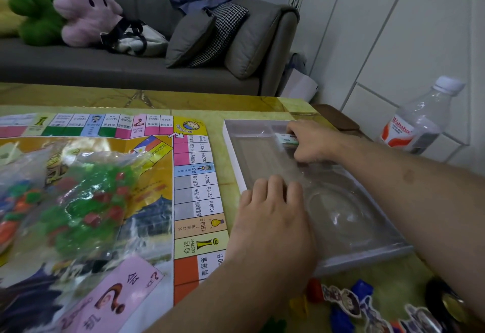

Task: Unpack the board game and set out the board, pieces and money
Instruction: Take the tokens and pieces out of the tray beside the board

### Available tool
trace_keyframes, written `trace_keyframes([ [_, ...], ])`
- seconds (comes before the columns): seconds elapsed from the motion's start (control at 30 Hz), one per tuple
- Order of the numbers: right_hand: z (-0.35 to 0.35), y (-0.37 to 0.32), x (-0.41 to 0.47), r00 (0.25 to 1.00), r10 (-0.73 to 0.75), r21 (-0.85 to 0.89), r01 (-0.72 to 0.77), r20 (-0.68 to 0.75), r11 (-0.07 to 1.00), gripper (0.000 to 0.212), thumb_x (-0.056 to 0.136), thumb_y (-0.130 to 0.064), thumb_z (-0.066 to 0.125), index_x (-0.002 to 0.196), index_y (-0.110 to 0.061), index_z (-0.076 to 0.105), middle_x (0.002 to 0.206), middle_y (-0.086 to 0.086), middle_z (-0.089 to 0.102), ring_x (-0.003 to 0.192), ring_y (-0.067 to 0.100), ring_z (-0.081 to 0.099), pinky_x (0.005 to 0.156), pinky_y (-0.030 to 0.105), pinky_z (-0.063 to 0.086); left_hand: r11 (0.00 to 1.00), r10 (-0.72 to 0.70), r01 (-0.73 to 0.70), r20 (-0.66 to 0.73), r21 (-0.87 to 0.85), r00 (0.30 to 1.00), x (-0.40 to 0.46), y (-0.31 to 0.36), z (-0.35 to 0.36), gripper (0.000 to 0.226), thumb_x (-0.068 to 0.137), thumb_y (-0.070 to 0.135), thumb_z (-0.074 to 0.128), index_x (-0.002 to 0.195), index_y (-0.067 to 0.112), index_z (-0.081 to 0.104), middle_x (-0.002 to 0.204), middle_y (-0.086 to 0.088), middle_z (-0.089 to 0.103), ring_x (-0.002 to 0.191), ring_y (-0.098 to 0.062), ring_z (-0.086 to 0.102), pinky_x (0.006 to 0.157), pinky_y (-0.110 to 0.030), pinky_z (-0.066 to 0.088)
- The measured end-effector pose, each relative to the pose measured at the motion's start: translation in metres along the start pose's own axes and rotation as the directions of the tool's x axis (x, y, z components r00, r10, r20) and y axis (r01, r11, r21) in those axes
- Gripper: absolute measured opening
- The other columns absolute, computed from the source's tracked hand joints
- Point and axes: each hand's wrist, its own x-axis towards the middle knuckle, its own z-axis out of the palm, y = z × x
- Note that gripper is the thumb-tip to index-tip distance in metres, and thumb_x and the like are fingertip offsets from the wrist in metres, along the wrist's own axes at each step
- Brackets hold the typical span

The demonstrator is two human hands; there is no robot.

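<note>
Gripping a money stack point(287, 139) inside the box tray point(367, 255), right hand point(312, 141); left hand point(273, 217) flat on it

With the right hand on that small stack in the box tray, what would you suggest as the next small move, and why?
Probably lift the stack of notes out of the clear box tray and set it beside the board. The right hand already grips it at the tray's far end, the left hand steadies the near edge, and the board lies unfolded.
</note>
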Motion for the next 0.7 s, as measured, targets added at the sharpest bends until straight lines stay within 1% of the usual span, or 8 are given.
trace_keyframes([
  [0.07, 0.0011, 0.0005, 0.0018, 1.000, 0.003, -0.011, -0.003, 0.005, 1.000, 0.044, 0.065, -0.016, 0.067, 0.106, -0.021, 0.052, 0.107, 0.004, 0.056, 0.098, 0.028, 0.057, 0.078, 0.038, 0.052, 1.000, -0.002, 0.002, 0.004, -0.004, 1.000, -0.0001, -0.0002, 0.0004, 0.027, 0.102, 0.038, 0.036, 0.126, 0.025, 0.037, 0.122, 0.001, 0.038, 0.108, -0.021, 0.035, 0.099, -0.040, 0.037],
  [0.17, 0.0039, -0.0004, 0.0052, 1.000, 0.000, -0.048, 0.000, 0.007, 0.999, 0.051, 0.058, -0.024, 0.062, 0.108, -0.020, 0.050, 0.114, 0.009, 0.054, 0.106, 0.030, 0.056, 0.085, 0.038, 0.052, 1.000, -0.001, 0.001, 0.005, -0.004, 1.000, -0.0002, -0.0004, -0.0004, 0.028, 0.102, 0.039, 0.036, 0.126, 0.025, 0.036, 0.122, 0.001, 0.038, 0.108, -0.020, 0.035, 0.099, -0.040, 0.037],
  [0.27, 0.0050, 0.0010, 0.0066, 1.000, -0.001, -0.058, 0.000, -0.011, 0.998, 0.044, 0.065, -0.023, 0.066, 0.105, -0.023, 0.047, 0.112, 0.006, 0.044, 0.111, 0.027, 0.048, 0.092, 0.038, 0.051, 1.000, -0.003, 0.003, 0.006, -0.002, 1.000, -0.0006, 0.0003, -0.0014, 0.027, 0.102, 0.038, 0.036, 0.125, 0.025, 0.037, 0.122, 0.001, 0.038, 0.107, -0.020, 0.034, 0.099, -0.040, 0.036],
  [0.33, 0.0042, 0.0037, 0.0070, 1.000, -0.009, -0.064, 0.008, -0.028, 0.998, 0.039, 0.071, -0.020, 0.070, 0.104, -0.023, 0.048, 0.111, 0.002, 0.038, 0.110, 0.023, 0.041, 0.092, 0.037, 0.049, 1.000, -0.008, 0.008, 0.013, 0.003, 1.000, -0.0003, 0.0007, -0.0014, 0.028, 0.103, 0.038, 0.035, 0.127, 0.024, 0.036, 0.123, 0.001, 0.038, 0.109, -0.020, 0.034, 0.100, -0.040, 0.035],
  [0.4, 0.0037, 0.0065, 0.0069, 0.999, -0.020, -0.077, 0.018, -0.030, 0.997, 0.039, 0.071, -0.021, 0.071, 0.103, -0.024, 0.050, 0.110, 0.001, 0.036, 0.108, 0.020, 0.037, 0.092, 0.038, 0.050, 1.000, -0.013, 0.013, 0.026, 0.001, 1.000, 0.0001, 0.0008, -0.0014, 0.029, 0.104, 0.039, 0.035, 0.129, 0.024, 0.035, 0.125, 0.001, 0.037, 0.111, -0.019, 0.033, 0.102, -0.040, 0.035],
  [0.5, 0.0045, 0.0063, 0.0046, 0.999, -0.031, -0.068, 0.029, -0.034, 0.997, 0.035, 0.064, -0.023, 0.068, 0.095, -0.025, 0.051, 0.102, -0.001, 0.042, 0.101, 0.022, 0.045, 0.084, 0.040, 0.052, 1.000, -0.011, 0.011, 0.019, 0.007, 1.000, 0.0006, 0.0008, -0.0013, 0.028, 0.103, 0.038, 0.036, 0.128, 0.025, 0.035, 0.124, 0.001, 0.037, 0.109, -0.019, 0.032, 0.101, -0.040, 0.035],
  [0.6, 0.0062, 0.0042, 0.0019, 0.998, -0.044, -0.025, 0.043, -0.052, 0.999, 0.029, 0.053, -0.025, 0.059, 0.077, -0.028, 0.044, 0.086, -0.006, 0.048, 0.088, 0.026, 0.057, 0.068, 0.036, 0.051, 1.000, -0.014, 0.014, -0.004, 0.005, 1.000, 0.0000, 0.0007, 0.0006, 0.028, 0.102, 0.037, 0.036, 0.126, 0.024, 0.037, 0.122, 0.001, 0.038, 0.107, -0.019, 0.033, 0.097, -0.040, 0.034],
  [0.7, 0.0082, 0.0063, 0.0020, 0.996, -0.058, 0.012, 0.059, -0.063, 0.998, 0.029, 0.052, -0.025, 0.059, 0.077, -0.029, 0.046, 0.083, -0.006, 0.054, 0.080, 0.024, 0.059, 0.061, 0.035, 0.048, 1.000, -0.016, 0.016, -0.014, -0.003, 1.000, -0.0001, 0.0006, 0.0017, 0.027, 0.102, 0.037, 0.036, 0.126, 0.025, 0.038, 0.121, 0.001, 0.039, 0.107, -0.019, 0.034, 0.097, -0.039, 0.036],
])
